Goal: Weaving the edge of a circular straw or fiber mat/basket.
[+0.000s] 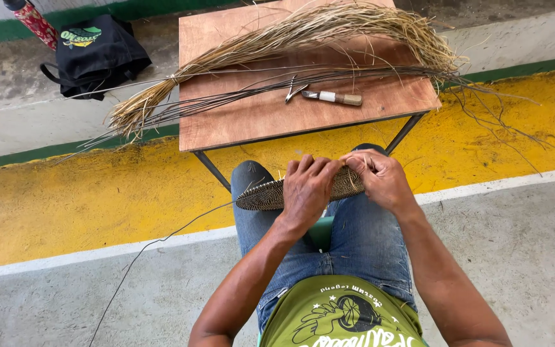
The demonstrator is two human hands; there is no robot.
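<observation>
Both hands, the left hand [308, 186] and right hand [380, 180], pinch the woven disc [261, 194] on the lap; straw bundle [303, 38] lies across the table [387, 96].

Quick count: one wooden surface [226, 132] at 12 o'clock, with one tied bundle of dried straw [303, 32] and one spray of thin dark strands [329, 76] across it. Two tools there: one knife [333, 97], one small metal pincer [295, 91]. One black bag [94, 54] at 10 o'clock, one red patterned bottle [33, 20] beside it. One woven disc [261, 195] on the lap, under two hands: left hand [308, 189], right hand [382, 180].
</observation>
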